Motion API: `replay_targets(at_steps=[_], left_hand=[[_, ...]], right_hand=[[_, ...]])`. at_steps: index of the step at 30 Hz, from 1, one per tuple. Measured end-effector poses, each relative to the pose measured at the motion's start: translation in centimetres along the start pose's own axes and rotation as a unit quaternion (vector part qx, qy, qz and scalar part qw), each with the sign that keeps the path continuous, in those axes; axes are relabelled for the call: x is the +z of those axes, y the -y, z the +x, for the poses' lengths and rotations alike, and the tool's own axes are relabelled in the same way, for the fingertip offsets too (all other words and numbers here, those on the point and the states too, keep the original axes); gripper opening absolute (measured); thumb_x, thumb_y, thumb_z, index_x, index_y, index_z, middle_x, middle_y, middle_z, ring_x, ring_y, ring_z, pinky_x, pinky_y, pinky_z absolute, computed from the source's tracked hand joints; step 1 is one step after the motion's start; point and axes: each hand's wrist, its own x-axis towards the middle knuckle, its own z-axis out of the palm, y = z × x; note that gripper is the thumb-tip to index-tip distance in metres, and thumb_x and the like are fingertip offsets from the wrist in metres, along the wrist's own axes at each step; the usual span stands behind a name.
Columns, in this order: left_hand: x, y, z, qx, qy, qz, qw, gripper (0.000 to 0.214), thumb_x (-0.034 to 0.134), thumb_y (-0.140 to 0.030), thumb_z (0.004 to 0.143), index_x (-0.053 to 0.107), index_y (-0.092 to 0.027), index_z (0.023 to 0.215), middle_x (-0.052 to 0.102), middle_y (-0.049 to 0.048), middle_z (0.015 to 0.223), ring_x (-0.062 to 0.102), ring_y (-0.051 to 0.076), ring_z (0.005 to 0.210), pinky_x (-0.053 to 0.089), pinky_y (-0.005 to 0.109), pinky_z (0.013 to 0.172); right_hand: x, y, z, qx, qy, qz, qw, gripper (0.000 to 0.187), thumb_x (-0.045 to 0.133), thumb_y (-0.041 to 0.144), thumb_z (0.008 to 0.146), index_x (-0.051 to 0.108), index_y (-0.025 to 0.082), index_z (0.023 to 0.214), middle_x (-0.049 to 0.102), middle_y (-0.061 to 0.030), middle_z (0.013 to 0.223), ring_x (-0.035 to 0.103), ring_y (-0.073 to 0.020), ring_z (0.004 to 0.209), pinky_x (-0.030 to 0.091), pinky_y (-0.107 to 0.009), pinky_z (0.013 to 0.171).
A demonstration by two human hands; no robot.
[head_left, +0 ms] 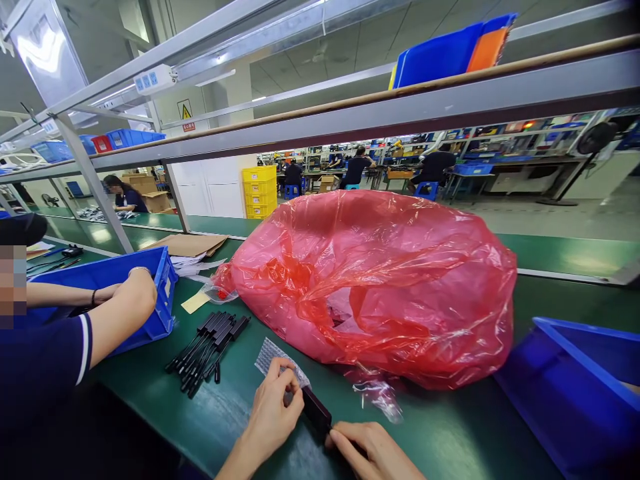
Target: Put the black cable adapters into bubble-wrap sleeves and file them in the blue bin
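My left hand (273, 413) pinches a small clear bubble-wrap bag (273, 357) at the near edge of the green bench. My right hand (373, 450) grips a slim black part (317, 411) whose far end meets the mouth of that bag. Both hands have their fingers closed. Just left of them lies a loose pile of several similar black parts with thin stems (207, 350). A big red plastic sack (380, 283), full and crumpled, sits right behind my hands.
A co-worker's arm (120, 307) rests by a blue bin (150, 293) at the left. Another blue bin (580, 393) stands at the right. A scrap of clear film (380, 393) lies beside my hands. Cardboard and papers (190, 250) lie behind; a metal shelf frame runs overhead.
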Motion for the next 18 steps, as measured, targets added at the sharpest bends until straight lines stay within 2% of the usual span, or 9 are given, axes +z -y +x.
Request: replay_targets(at_steps=[3, 6, 9, 11, 12, 14, 16, 18], left_hand=[[0.9, -1.0, -0.5, 0.005, 0.007, 0.004, 1.000, 0.011, 0.049, -0.019, 0.089, 0.054, -0.020, 0.079, 0.054, 0.0054, 0.119, 0.058, 0.011, 0.075, 0.049, 0.026, 0.071], [2.9, -1.9, -1.2, 0.039, 0.018, -0.006, 0.999, 0.010, 0.053, -0.015, 0.087, 0.058, -0.020, 0.080, 0.058, 0.0051, 0.116, 0.061, 0.013, 0.084, 0.050, 0.025, 0.077], [4.8, -2.4, -1.8, 0.103, 0.053, -0.011, 0.993, 0.011, 0.056, -0.011, 0.083, 0.062, -0.021, 0.084, 0.061, 0.0048, 0.115, 0.064, 0.015, 0.091, 0.051, 0.025, 0.084], [4.8, -2.4, -1.6, 0.125, 0.058, 0.004, 0.990, 0.010, 0.059, -0.012, 0.084, 0.062, -0.021, 0.088, 0.063, 0.0036, 0.112, 0.064, 0.015, 0.095, 0.051, 0.025, 0.087], [4.2, -2.1, -1.1, 0.123, 0.044, 0.024, 0.991, 0.007, 0.061, -0.015, 0.086, 0.062, -0.022, 0.090, 0.064, 0.0027, 0.108, 0.064, 0.016, 0.097, 0.051, 0.025, 0.088], [2.0, -1.0, 0.5, 0.097, -0.026, 0.119, 0.988, 0.002, 0.062, -0.024, 0.091, 0.060, -0.023, 0.091, 0.065, 0.0006, 0.098, 0.063, 0.016, 0.093, 0.051, 0.026, 0.085], [-1.3, 1.0, 2.6, 0.066, -0.123, 0.258, 0.956, 0.007, 0.058, -0.029, 0.095, 0.060, -0.022, 0.093, 0.064, 0.0008, 0.095, 0.062, 0.017, 0.091, 0.051, 0.029, 0.084], [-4.5, 3.4, 4.8, 0.036, -0.175, 0.318, 0.931, 0.008, 0.053, -0.021, 0.097, 0.060, -0.018, 0.098, 0.063, 0.0047, 0.099, 0.060, 0.022, 0.097, 0.051, 0.035, 0.085]], right_hand=[[0.9, -1.5, 0.5, 0.066, -0.023, 0.049, 0.996, 0.044, 0.042, 0.051, 0.101, 0.068, 0.021, 0.081, 0.060, 0.0022, 0.064, 0.056, -0.0125, 0.054, 0.043, -0.019, 0.049], [2.0, -3.1, 0.8, 0.158, -0.053, 0.123, 0.978, 0.037, 0.049, 0.058, 0.093, 0.055, 0.023, 0.102, 0.052, 0.0084, 0.060, 0.047, -0.0100, 0.037, 0.036, -0.019, 0.031], [2.7, -4.0, 1.0, 0.188, -0.065, 0.187, 0.962, 0.048, 0.055, 0.052, 0.086, 0.039, 0.024, 0.122, 0.055, 0.0115, 0.058, 0.052, -0.0111, 0.034, 0.041, -0.019, 0.030], [2.8, -4.0, 1.1, 0.194, -0.059, 0.209, 0.957, 0.056, 0.053, 0.051, 0.085, 0.032, 0.022, 0.128, 0.059, 0.0100, 0.058, 0.059, -0.0139, 0.037, 0.045, -0.020, 0.033], [2.8, -3.8, 1.1, 0.200, -0.061, 0.216, 0.954, 0.061, 0.052, 0.052, 0.084, 0.029, 0.021, 0.131, 0.061, 0.0093, 0.059, 0.063, -0.0157, 0.039, 0.047, -0.021, 0.034], [2.5, -3.4, 1.2, 0.217, -0.063, 0.225, 0.948, 0.070, 0.053, 0.057, 0.081, 0.025, 0.021, 0.135, 0.061, 0.0087, 0.062, 0.069, -0.0191, 0.043, 0.052, -0.024, 0.037], [2.2, -3.2, 1.0, 0.231, -0.043, 0.221, 0.946, 0.074, 0.052, 0.057, 0.081, 0.023, 0.022, 0.139, 0.064, 0.0064, 0.070, 0.072, -0.0211, 0.047, 0.052, -0.025, 0.037], [1.7, -3.3, 0.5, 0.228, -0.015, 0.183, 0.956, 0.068, 0.048, 0.052, 0.084, 0.024, 0.024, 0.142, 0.066, 0.0033, 0.080, 0.071, -0.0192, 0.046, 0.048, -0.023, 0.034]])
